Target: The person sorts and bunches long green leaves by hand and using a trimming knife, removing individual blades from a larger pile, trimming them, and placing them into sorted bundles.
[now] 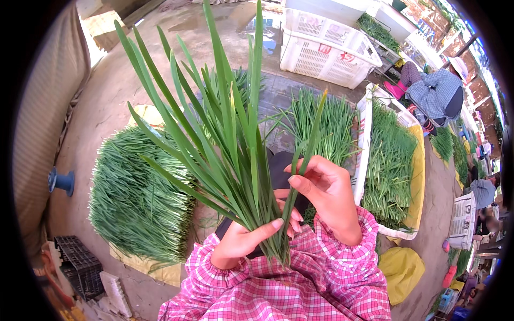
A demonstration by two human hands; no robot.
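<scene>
A fanned bunch of long flat green leaves, probably garlic chives (pixel 241 180), spreads upward from my left hand (pixel 257 236), whose thumb and fingers close around its lower part. At the bunch's right side, my right hand (pixel 329 192) pinches a separate leaf (pixel 309 154) with a yellowed tip between thumb and fingertips. A large stack of cut leaves (pixel 140 192) lies on yellow sheeting to the left. Beyond my hands, a looser pile (pixel 323 124) rests beside a white crate (pixel 363 148) filled with more leaves (pixel 387 168).
White plastic crates (pixel 321 56) stand on the wet floor ahead. A black crate (pixel 78 265) and a blue spool (pixel 62 181) are at left. A yellow sack (pixel 401 273) lies at lower right. A person in a checked shirt (pixel 437 92) bends over at upper right, with other people farther off.
</scene>
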